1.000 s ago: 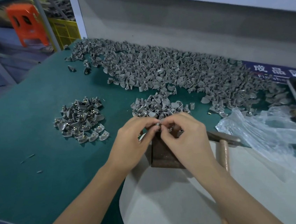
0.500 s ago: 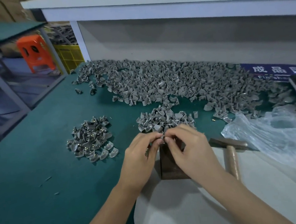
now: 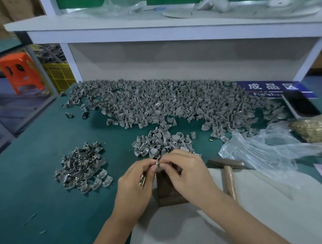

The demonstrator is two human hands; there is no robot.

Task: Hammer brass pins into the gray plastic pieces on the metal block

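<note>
Both hands meet over the dark metal block [image 3: 168,192] near the table's front. My left hand [image 3: 135,186] pinches a small gray plastic piece [image 3: 157,162] at its fingertips and keeps several brass pins [image 3: 142,180] tucked in its palm. My right hand [image 3: 189,175] pinches at the same piece from the right; whether a pin is between its fingers is hidden. A hammer [image 3: 228,171] with a wooden handle lies just right of the block, untouched. A bag of brass pins [image 3: 321,128] sits at the far right.
A wide heap of gray pieces [image 3: 174,102] covers the back of the green table [image 3: 32,175]. A smaller pile [image 3: 158,142] lies behind my hands, and a pinned pile [image 3: 81,168] to the left. Crumpled clear plastic [image 3: 262,151], a phone [image 3: 301,105] and a white mat [image 3: 266,220] lie right.
My view has tilted upward, so the shelf and green board now show. Both hands stay pinched together over the block, shifted slightly lower in the picture.
</note>
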